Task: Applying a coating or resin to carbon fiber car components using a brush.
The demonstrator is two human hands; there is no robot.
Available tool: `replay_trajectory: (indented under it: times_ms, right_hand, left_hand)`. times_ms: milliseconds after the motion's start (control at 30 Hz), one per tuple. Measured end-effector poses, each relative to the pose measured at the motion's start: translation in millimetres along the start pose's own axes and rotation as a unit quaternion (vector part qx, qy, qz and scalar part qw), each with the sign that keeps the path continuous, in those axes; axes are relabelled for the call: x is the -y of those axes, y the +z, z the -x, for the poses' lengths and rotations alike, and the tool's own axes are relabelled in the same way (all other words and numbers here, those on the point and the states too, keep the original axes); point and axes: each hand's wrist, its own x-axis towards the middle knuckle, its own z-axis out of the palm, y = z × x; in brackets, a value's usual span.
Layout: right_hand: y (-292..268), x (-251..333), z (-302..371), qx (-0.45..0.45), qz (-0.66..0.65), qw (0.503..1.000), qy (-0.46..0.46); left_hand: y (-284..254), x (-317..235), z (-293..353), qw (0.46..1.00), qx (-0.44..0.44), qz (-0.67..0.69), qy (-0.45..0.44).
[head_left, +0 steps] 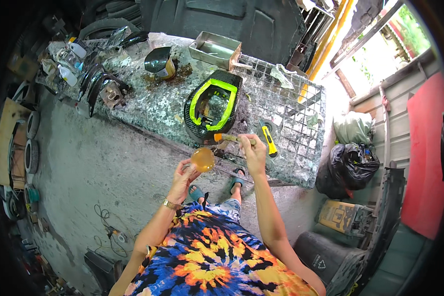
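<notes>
My left hand (183,173) grips a small round cup of amber liquid (203,160), held in front of the bench edge. In my right hand (253,152) is a paintbrush (230,138), its orange-tinted tip pointing left, just above and beyond the cup. Right behind the brush lies a glossy black carbon-fibre part (189,117) with a bright green band (223,113) around its opening. The brush tip is close to the part's near edge; whether they touch I cannot tell. Beside my right hand, a yellow and black utility knife (269,140) rests on the bench.
The stained workbench (133,106) bears a metal tray (215,50), a wire grid (301,103), a dark-topped can (166,71) in a brown spill, and white bottles (67,75) at the left. Black rubbish bags (352,165) stand off the bench's right end. Cables (114,232) lie on the floor.
</notes>
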Motion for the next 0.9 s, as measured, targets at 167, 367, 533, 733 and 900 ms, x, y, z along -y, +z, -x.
replay_trajectory:
  times_ms: [167, 367, 533, 733, 900]
  right_hand:
    - [8, -6, 9, -0.078, 0.071, 0.992, -0.072]
    - [45, -2, 32, -0.07, 0.096, 0.989, -0.092]
    - [32, -10, 22, -0.131, 0.148, 0.973, -0.117]
    - [28, -24, 46, -0.135, 0.299, 0.906, -0.266]
    - [46, -82, 71, -0.065, 0.353, 0.89, -0.282]
  left_hand:
    - [-19, -4, 12, 0.999, -0.008, 0.009, 0.031]
    - [-45, 1, 23, 1.0, -0.016, 0.011, 0.021]
    - [-51, -2, 30, 1.0, -0.026, 0.002, 0.009]
    - [-62, -3, 34, 1.0, -0.01, -0.012, 0.012]
    - [-65, -7, 35, 1.0, -0.02, -0.017, 0.008]
